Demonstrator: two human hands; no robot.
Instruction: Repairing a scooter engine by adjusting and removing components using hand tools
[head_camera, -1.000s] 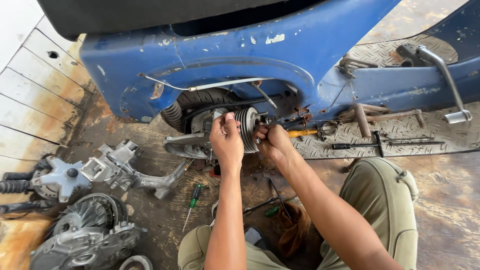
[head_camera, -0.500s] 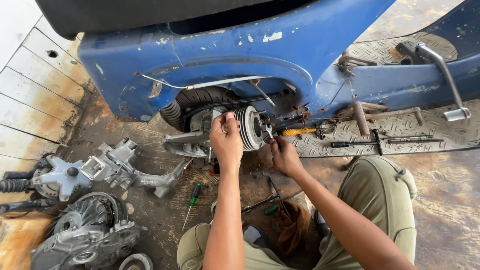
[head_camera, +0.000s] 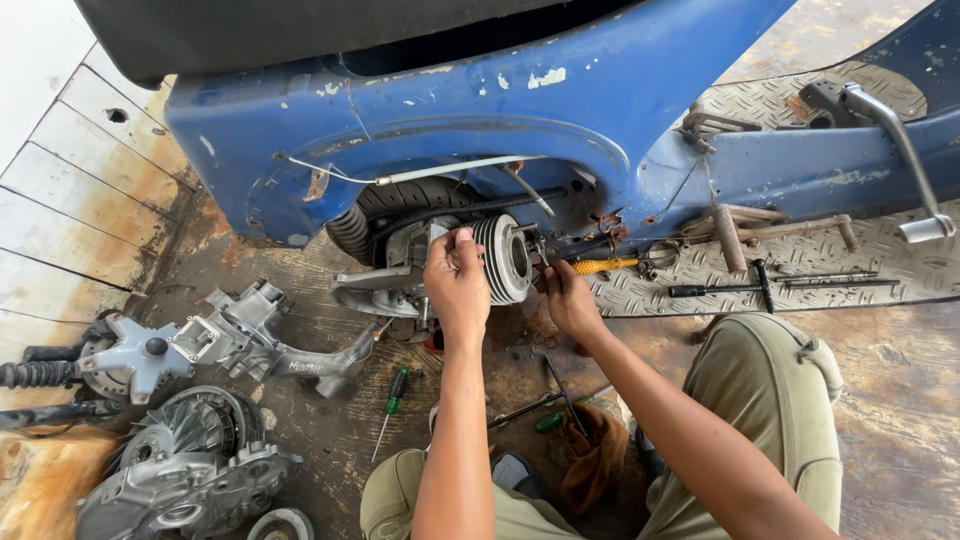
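Head view looks down on a blue scooter body (head_camera: 560, 110) lying on a worn, stained floor, with the person crouched near it in olive trousers. Left hand (head_camera: 455, 285) is curled over the top of the finned engine cylinder (head_camera: 505, 258), fingers gripping its left side where it meets the grey engine casing (head_camera: 415, 250). Right hand (head_camera: 570, 300) sits just right of the cylinder and slightly nearer, fingers bent and touching its lower right edge; whether it pinches some small part there cannot be told. The cylinder sits inside the scooter's open side, below the blue wheel arch, with a black tyre (head_camera: 385, 210) just left and far of it. A yellow-handled screwdriver (head_camera: 605, 266) lies just right of the right hand, on the chequered metal footboard (head_camera: 880, 250), where a black T-handle wrench (head_camera: 745, 290) also lies further right. A green-handled screwdriver (head_camera: 393, 395) rests on the floor near the left forearm. Far left on the floor lie grey cast engine parts (head_camera: 240, 340) and a round fan housing (head_camera: 185, 450). A brown rag (head_camera: 595, 450) lies between the knees
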